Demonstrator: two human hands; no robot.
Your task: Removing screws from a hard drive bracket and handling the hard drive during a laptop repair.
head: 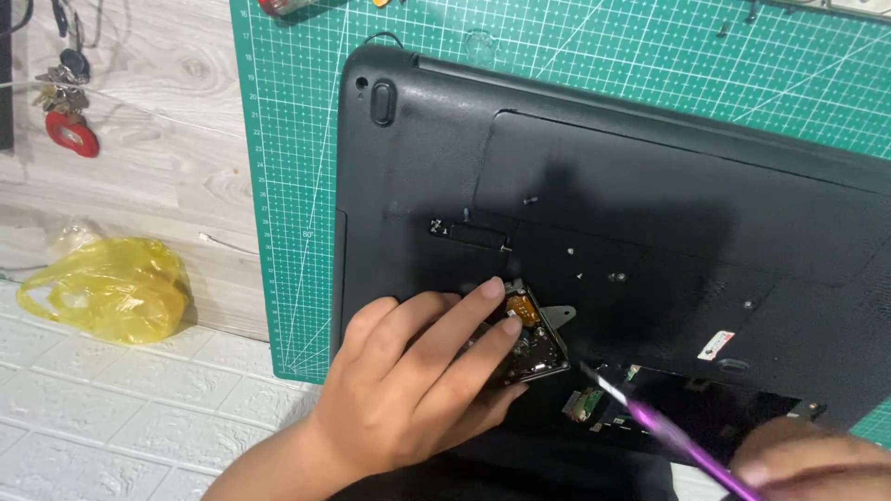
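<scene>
Two hands: left hand (408,390) clamps boxy metal drive (531,341); right hand (812,464) pinches slim purple screwdriver (664,431).

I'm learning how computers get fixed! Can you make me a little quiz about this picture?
1. True or false: the left hand is on the metal drive.
2. What does the right hand hold? A) purple tool B) red keyring C) yellow bag
3. What colour is the mat under the laptop?

Key: 1 true; 2 A; 3 green.
</scene>
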